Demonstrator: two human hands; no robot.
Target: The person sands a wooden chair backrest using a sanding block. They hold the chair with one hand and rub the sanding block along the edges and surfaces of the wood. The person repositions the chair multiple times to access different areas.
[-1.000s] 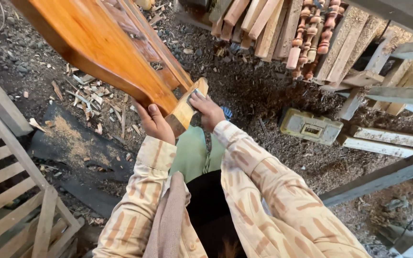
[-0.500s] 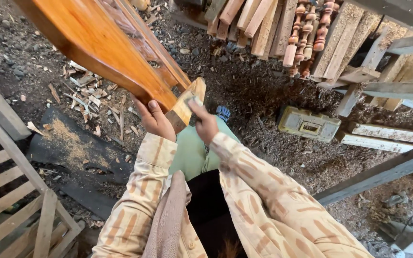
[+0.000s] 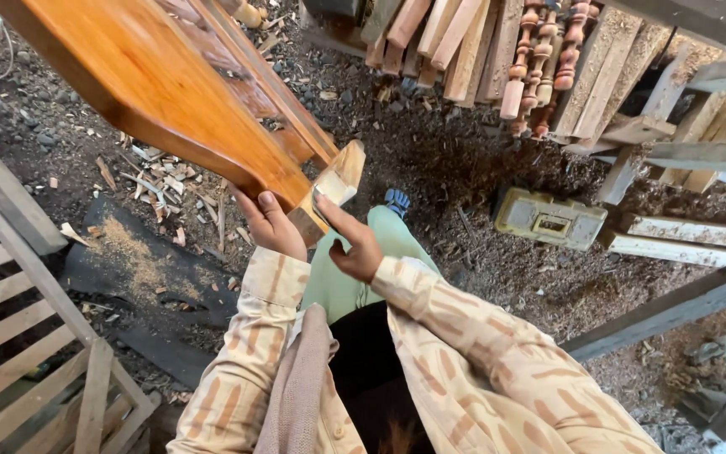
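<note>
Under the varnished wooden frame (image 3: 178, 92), left hand (image 3: 272, 225) grips its leg while right hand (image 3: 353, 244) pinches sandpaper (image 3: 335, 187) against it.

Setting: rough woodworking yard or carpentry workshop. Evidence: dirt floor (image 3: 464, 168) covered in sawdust and wood chips (image 3: 161, 181); stacked sawn timber (image 3: 430, 34) beside lathe-turned spindles (image 3: 539, 59); slatted wooden frame (image 3: 18, 336) at left; varnished carved furniture panel (image 3: 170, 92) overhead; weathered beams (image 3: 674, 311) at right.

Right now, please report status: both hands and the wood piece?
Left hand grips the varnished wooden piece from below. Right hand presses a small pad on its pale end. Nothing in the way.
</note>
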